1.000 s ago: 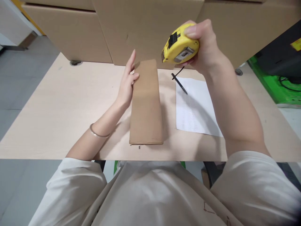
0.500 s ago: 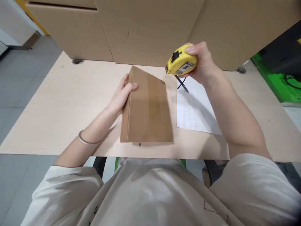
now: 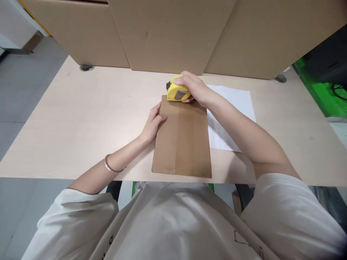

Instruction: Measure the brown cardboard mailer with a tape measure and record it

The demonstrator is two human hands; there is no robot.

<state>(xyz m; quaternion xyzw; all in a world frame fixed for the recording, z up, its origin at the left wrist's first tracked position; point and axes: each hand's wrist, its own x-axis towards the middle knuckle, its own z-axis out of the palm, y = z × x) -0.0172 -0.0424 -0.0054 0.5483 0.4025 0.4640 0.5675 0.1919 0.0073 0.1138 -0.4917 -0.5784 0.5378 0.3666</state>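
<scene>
A flat brown cardboard box (image 3: 181, 144) lies on the pale table, with a strip of tape down its length. My left hand (image 3: 151, 127) grips the box's left edge near the far end, thumb on top and fingers along the side. In my right hand (image 3: 197, 89) is a yellow tape measure (image 3: 174, 93), held over the far edge of the box near its far left corner. Whether any blade is pulled out cannot be seen. A white printed sheet of paper (image 3: 231, 97) sits right of the box, partly covered by my right forearm.
Large cardboard boxes (image 3: 168, 36) form a wall along the back of the table (image 3: 81, 115). Round cable holes (image 3: 86, 68) are set near both back corners. Beyond the right edge are green and black items (image 3: 325, 97).
My right hand has brought the tape measure left and down to the box's far edge. The box has shifted right and toward me and now lies flatter. The black pen is out of sight.
</scene>
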